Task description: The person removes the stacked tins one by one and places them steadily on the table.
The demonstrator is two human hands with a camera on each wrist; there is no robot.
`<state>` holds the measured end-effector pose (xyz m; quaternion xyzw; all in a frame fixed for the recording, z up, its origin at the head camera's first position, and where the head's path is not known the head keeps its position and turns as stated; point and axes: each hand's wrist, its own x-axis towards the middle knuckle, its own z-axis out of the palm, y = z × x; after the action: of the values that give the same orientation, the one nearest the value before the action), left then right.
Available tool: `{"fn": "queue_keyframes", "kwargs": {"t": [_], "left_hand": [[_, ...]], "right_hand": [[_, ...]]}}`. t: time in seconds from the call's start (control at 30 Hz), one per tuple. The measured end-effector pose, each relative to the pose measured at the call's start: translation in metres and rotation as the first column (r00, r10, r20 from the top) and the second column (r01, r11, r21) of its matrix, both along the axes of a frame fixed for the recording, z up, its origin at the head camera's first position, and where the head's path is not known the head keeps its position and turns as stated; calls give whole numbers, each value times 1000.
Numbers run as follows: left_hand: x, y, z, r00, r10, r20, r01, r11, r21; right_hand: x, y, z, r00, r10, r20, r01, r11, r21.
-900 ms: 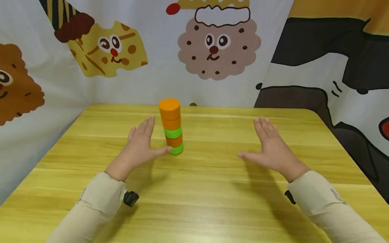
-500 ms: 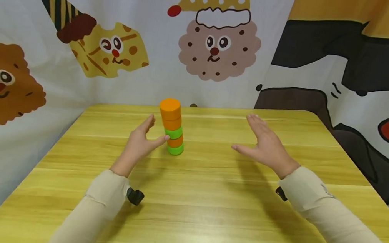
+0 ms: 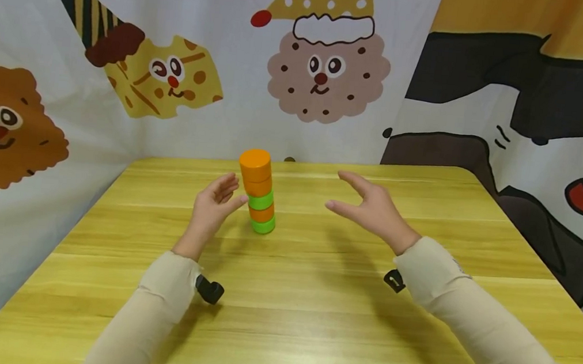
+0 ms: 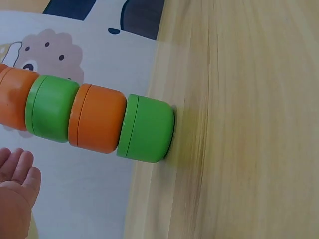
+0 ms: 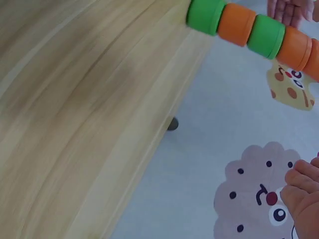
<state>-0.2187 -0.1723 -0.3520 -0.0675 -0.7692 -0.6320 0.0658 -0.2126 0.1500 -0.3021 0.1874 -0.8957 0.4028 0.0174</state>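
A tower of several round orange and green containers [image 3: 258, 188] stands upright near the back of the table, with orange on top and green at the bottom. My left hand [image 3: 209, 206] is just left of it, fingers relaxed and holding nothing, its thumb tip right at the tower's side in the head view. Over the table to the right, my right hand [image 3: 372, 207] hovers apart from the tower with thumb and fingers spread. In the left wrist view the lower containers [image 4: 147, 128] show cap-like seams, and part of my left hand lies below them.
The wood-grain table [image 3: 279, 320] reaches back to a white curtain [image 3: 242, 85] printed with cartoon biscuits and cheese. A small black device is strapped at each wrist over the beige sleeves [image 3: 168, 281].
My right hand has moved left toward the tower, and its fingers have drawn closer together. My left hand has shifted slightly, its fingers bending a little more. The tower stays put.
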Motion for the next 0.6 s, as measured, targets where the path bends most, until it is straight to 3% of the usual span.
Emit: {"fn": "queue_keyframes", "kwargs": {"t": [0.27, 0.6], "left_hand": [[-3, 4, 3, 999, 19, -35, -16, 996, 84], [-7, 12, -1, 998, 4, -61, 7, 981, 193]], "right_hand": [[-9, -21, 9, 997, 64, 50, -51, 972, -228], [-25, -50, 16, 990, 134, 30, -121, 953, -280]]}}
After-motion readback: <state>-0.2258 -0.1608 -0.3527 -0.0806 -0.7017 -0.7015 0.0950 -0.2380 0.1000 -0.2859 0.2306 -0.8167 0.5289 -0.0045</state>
